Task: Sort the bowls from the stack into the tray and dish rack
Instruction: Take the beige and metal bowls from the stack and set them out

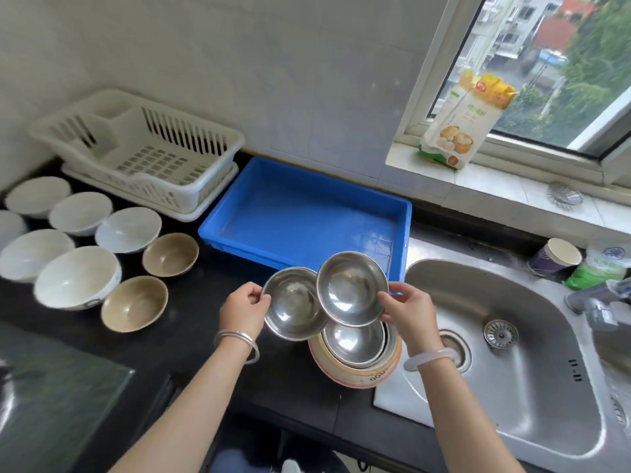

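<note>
- Holding one steel bowl each, both hands hovered above the stack (355,363), which sat on the black counter (191,336) at the edge of the sink (512,353).
- Left hand (244,310) pinched the rim of the left bowl (293,305), thumb inside, fingers beneath.
- Right hand (408,314) pinched the rim of the right bowl (351,288) the same way; its edge overlapped the left bowl, though whether they touched could not be told.
- Beneath them another steel bowl nested inside a wider, pale printed bowl.
- Blue tray (341,199) lay empty just behind the hands; white rack (136,145), also empty, stood further left.
- White and tan bowls (102,254) sat apart on the counter to the left.
- Steel bowls looked thin, light, rigid and smooth, likely slippery if wet, noisy but not breakable.
- Rim seemed the surest hold; the printed bowl below looked heavier and possibly chippable, better lifted with a hand under it.
</note>
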The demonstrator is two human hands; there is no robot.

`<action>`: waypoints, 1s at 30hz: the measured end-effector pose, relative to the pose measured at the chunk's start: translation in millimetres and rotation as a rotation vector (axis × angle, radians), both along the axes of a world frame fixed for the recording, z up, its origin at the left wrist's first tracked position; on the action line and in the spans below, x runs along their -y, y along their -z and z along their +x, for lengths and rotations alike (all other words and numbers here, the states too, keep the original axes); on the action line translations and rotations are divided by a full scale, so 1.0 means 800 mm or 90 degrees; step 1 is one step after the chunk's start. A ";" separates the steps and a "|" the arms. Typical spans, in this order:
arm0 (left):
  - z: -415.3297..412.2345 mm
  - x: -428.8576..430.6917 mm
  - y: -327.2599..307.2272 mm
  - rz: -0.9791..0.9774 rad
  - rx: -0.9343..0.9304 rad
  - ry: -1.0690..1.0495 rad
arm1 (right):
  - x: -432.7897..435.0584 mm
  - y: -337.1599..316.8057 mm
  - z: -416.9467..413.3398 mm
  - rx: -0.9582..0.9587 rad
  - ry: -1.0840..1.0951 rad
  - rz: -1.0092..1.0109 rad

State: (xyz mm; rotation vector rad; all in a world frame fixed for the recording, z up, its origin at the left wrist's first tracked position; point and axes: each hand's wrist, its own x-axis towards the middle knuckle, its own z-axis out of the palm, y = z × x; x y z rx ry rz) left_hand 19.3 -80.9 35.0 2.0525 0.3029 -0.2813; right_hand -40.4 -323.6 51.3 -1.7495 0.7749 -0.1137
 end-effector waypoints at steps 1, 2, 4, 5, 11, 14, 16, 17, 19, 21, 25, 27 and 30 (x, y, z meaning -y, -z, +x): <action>-0.001 -0.014 0.003 -0.011 -0.012 -0.024 | -0.011 0.002 0.009 -0.004 -0.016 0.001; -0.003 -0.028 0.006 -0.018 -0.025 -0.047 | -0.022 0.004 0.018 -0.009 -0.032 0.007; -0.005 -0.056 0.014 -0.031 -0.052 -0.100 | -0.048 0.009 0.038 -0.023 -0.069 0.019; -0.006 -0.069 0.018 -0.038 -0.066 -0.128 | -0.061 0.011 0.048 -0.033 -0.088 0.021; -0.011 -0.139 0.045 -0.077 -0.122 -0.250 | -0.138 0.041 0.110 -0.104 -0.190 0.014; -0.010 -0.162 0.057 -0.089 -0.144 -0.288 | -0.169 0.057 0.137 -0.131 -0.219 0.029; -0.008 -0.172 0.064 -0.089 -0.159 -0.300 | -0.188 0.067 0.155 -0.147 -0.232 0.029; -0.006 -0.176 0.066 -0.088 -0.166 -0.303 | -0.197 0.072 0.163 -0.156 -0.237 0.031; -0.004 -0.183 0.072 -0.084 -0.177 -0.302 | -0.212 0.081 0.176 -0.176 -0.243 0.034; -0.003 -0.186 0.077 -0.084 -0.184 -0.301 | -0.223 0.090 0.184 -0.192 -0.239 0.021; 0.000 -0.191 0.084 -0.091 -0.201 -0.308 | -0.235 0.106 0.189 -0.204 -0.223 0.018; 0.002 -0.193 0.087 -0.092 -0.208 -0.312 | -0.237 0.112 0.189 -0.212 -0.219 0.025; 0.003 -0.193 0.087 -0.097 -0.216 -0.322 | -0.239 0.119 0.189 -0.221 -0.202 0.040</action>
